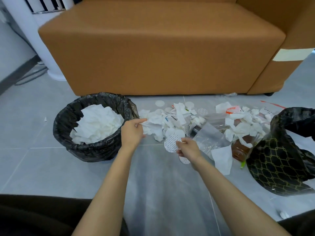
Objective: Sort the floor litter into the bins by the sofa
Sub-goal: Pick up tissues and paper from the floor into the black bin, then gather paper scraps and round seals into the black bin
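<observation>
Bright, even indoor light, soft pale sheen on the near grey floor [162,193], faint shadow under the left bin [88,150], white tissues [98,123] inside it almost washed out, wide-angle bowing of the sofa [153,48] edges, far left corner blurred.
</observation>
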`<state>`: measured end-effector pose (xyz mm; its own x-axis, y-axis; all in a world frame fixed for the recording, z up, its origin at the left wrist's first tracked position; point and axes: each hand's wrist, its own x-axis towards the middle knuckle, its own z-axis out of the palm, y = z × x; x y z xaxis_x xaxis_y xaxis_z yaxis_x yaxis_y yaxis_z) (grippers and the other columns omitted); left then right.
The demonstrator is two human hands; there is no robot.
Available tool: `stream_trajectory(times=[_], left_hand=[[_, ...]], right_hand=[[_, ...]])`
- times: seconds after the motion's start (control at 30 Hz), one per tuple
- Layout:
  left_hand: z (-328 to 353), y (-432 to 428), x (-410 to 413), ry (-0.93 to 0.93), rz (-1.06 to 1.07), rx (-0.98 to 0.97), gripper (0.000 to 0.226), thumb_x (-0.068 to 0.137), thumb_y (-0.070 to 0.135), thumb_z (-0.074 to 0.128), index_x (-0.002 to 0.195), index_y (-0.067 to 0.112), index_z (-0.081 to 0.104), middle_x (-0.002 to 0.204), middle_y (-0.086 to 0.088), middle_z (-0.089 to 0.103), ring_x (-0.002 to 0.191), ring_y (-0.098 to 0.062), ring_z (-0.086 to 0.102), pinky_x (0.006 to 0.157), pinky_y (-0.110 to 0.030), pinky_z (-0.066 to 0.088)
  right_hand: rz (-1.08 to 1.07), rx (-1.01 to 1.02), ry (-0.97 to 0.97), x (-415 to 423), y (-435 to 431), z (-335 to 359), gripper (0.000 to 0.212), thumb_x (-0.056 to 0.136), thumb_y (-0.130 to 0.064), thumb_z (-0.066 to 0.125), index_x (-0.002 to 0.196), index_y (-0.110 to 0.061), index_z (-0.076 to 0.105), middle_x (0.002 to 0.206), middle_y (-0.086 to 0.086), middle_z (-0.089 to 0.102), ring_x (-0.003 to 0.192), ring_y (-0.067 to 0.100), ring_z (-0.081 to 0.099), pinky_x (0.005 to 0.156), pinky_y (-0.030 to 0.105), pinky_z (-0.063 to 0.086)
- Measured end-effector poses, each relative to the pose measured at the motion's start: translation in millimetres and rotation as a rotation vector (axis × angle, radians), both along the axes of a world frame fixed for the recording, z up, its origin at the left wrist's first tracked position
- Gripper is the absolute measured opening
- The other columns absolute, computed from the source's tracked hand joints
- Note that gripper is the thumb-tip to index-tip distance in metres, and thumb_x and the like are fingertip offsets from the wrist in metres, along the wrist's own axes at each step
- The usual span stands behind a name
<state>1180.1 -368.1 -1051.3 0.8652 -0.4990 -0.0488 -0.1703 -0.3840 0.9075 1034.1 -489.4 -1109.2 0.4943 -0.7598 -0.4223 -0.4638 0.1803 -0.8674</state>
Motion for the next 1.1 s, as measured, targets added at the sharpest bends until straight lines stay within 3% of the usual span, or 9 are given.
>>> stream_trajectory(times=[0.07, 0.13, 0.23, 0.33, 0.47, 0.57, 0.67, 0.8, 1.1], left_hand=[[13.6, 5.5, 15.7, -0.049, 0.074, -0.032, 0.041, 0.091, -0.004, 0.037, 0.117, 0.011, 0.066, 0.053, -0.002, 0.052, 0.045, -0.011, 0.045, 0.072, -0.036, 0.059], [23.5, 12.5, 31.3, -0.093, 0.137, -0.026, 0.041, 0.092, -0.001, 0.038, 0.12, 0.013, 0.064, 0.051, -0.003, 0.047, 0.043, -0.011, 0.036, 0.068, -0.029, 0.059], [35.3, 26.8, 48.4, -0.165, 0.205, -0.009, 0.042, 0.092, -0.001, 0.037, 0.125, 0.012, 0.06, 0.062, 0.003, 0.055, 0.048, -0.016, 0.041, 0.065, -0.032, 0.055], [37.4, 43.4, 59.0, -0.248, 0.266, 0.052, 0.044, 0.093, -0.003, 0.035, 0.13, 0.01, 0.054, 0.096, 0.004, 0.063, 0.054, -0.012, 0.048, 0.051, -0.014, 0.04], [23.0, 58.1, 73.3, -0.179, 0.334, 0.137, 0.05, 0.091, -0.005, 0.034, 0.136, 0.011, 0.047, 0.127, -0.02, 0.057, 0.101, -0.04, 0.06, 0.079, -0.041, 0.05], [18.4, 61.4, 74.7, -0.151, 0.315, 0.236, 0.055, 0.088, -0.008, 0.035, 0.14, 0.01, 0.042, 0.147, -0.021, 0.036, 0.126, -0.038, 0.046, 0.097, -0.05, 0.045], [16.4, 57.2, 70.4, -0.21, 0.284, 0.25, 0.051, 0.09, -0.006, 0.035, 0.139, 0.005, 0.042, 0.151, -0.017, 0.029, 0.139, -0.027, 0.03, 0.11, -0.038, 0.033], [14.4, 43.3, 57.9, -0.3, 0.197, 0.212, 0.046, 0.092, -0.001, 0.039, 0.137, 0.005, 0.044, 0.146, -0.014, 0.035, 0.138, -0.023, 0.03, 0.11, -0.03, 0.028], [11.0, -5.5, 15.3, -0.507, 0.005, 0.221, 0.044, 0.092, -0.001, 0.042, 0.135, 0.004, 0.046, 0.142, -0.011, 0.04, 0.133, -0.028, 0.032, 0.113, -0.038, 0.027]], right_hand=[[0.028, 0.005, -0.111, 26.2, 1.9, 29.5, 0.006, 0.091, -0.008, 0.052, 0.088, -0.012, 0.056, 0.07, 0.002, 0.057, 0.06, 0.013, 0.057, 0.054, 0.019, 0.048], [0.076, -0.01, -0.178, 51.3, 9.3, 55.0, 0.007, 0.091, -0.007, 0.052, 0.089, -0.01, 0.058, 0.07, 0.002, 0.059, 0.06, 0.014, 0.059, 0.057, 0.021, 0.05], [0.164, -0.058, -0.212, 87.7, 25.0, 80.9, 0.013, 0.091, -0.006, 0.051, 0.081, -0.01, 0.057, 0.069, 0.002, 0.057, 0.059, 0.014, 0.06, 0.062, 0.025, 0.05], [0.245, -0.071, -0.208, 120.0, 43.9, 94.9, 0.013, 0.093, -0.005, 0.049, 0.1, -0.006, 0.06, 0.08, 0.008, 0.06, 0.062, 0.013, 0.061, 0.068, 0.028, 0.053], [0.371, 0.032, -0.218, 146.4, 63.9, 96.6, 0.04, 0.096, -0.003, 0.044, 0.135, 0.003, 0.044, 0.127, 0.011, 0.055, 0.09, 0.024, 0.068, 0.083, 0.03, 0.055], [0.385, 0.082, -0.232, 150.3, 70.3, 83.9, 0.046, 0.098, -0.005, 0.042, 0.143, 0.0, 0.033, 0.146, 0.013, 0.039, 0.104, 0.026, 0.066, 0.085, 0.027, 0.054], [0.331, 0.019, -0.251, 143.5, 67.9, 73.2, 0.044, 0.096, 0.0, 0.04, 0.139, -0.004, 0.041, 0.137, 0.012, 0.049, 0.095, 0.023, 0.066, 0.083, 0.027, 0.054], [0.228, -0.009, -0.247, 125.4, 51.8, 61.2, 0.032, 0.095, -0.002, 0.043, 0.124, -0.006, 0.056, 0.114, 0.009, 0.061, 0.072, 0.012, 0.061, 0.07, 0.02, 0.054], [-0.006, 0.042, -0.081, 41.7, -11.2, 16.4, 0.023, 0.093, -0.003, 0.048, 0.111, -0.012, 0.059, 0.082, 0.001, 0.058, 0.064, 0.014, 0.056, 0.062, 0.022, 0.049]])
